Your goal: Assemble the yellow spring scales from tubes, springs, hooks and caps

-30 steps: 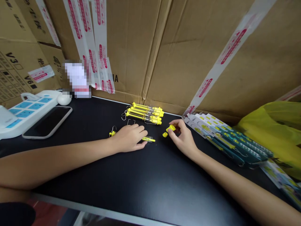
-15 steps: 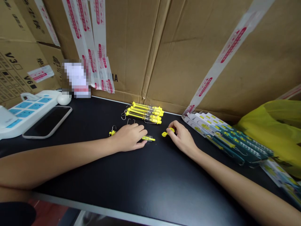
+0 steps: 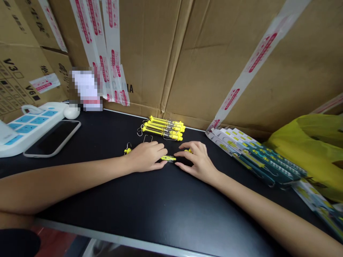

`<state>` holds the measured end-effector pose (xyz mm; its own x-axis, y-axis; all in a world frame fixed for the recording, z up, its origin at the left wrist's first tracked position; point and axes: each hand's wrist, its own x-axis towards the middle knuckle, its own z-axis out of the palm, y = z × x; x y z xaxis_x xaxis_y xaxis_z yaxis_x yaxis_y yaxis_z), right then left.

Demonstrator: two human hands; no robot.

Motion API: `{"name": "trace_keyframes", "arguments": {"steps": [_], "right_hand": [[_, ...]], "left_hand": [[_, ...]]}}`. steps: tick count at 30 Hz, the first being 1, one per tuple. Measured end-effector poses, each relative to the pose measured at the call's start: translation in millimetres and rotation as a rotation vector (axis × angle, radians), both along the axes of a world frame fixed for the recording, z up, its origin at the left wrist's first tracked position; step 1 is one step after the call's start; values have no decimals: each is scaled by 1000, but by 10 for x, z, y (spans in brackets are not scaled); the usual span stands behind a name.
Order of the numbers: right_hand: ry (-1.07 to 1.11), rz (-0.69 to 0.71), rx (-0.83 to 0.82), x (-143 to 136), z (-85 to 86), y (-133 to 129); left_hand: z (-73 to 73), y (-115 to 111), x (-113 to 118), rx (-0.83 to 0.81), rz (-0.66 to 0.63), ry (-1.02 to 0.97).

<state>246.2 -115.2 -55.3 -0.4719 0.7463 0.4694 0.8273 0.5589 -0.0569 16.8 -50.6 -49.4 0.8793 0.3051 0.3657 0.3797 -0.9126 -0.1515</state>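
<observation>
My left hand (image 3: pixel 147 157) is closed around a slim yellow-and-clear tubular spring scale (image 3: pixel 168 158) lying low over the black table. The scale's narrow right end sticks out past my fingertips, and its yellow hook end (image 3: pixel 127 151) shows on the far side of my hand. Just off the right end hovers my right hand (image 3: pixel 199 160), thumb and fingers spread apart with nothing visibly gripped. A small yellow piece (image 3: pixel 189 150) shows between its fingers, apparently on the table; most of it is hidden. Behind my left hand stands a bent wire piece (image 3: pixel 148 137).
Several similar spring scales (image 3: pixel 162 128) lie stacked near the cardboard wall (image 3: pixel 150 53). Printed packages (image 3: pixel 254 153) fan out at the right beside a yellow bag (image 3: pixel 308 150). On the left are a phone (image 3: pixel 53 138) and a white power strip (image 3: pixel 34 123).
My right hand has moved slightly left from the yellow pieces toward the scale's end, and its fingers have opened out. The left hand keeps its hold in nearly the same place.
</observation>
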Motion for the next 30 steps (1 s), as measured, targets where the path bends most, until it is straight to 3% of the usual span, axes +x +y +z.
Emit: {"name": "trace_keyframes", "arguments": {"steps": [22,30], "right_hand": [[89,43,-58,-12,47,6],[44,-127,-15,-16,21,21]], "left_hand": [[-1,5,-1,-14,10,-20],[-1,11,-5,-30,8,-17]]}}
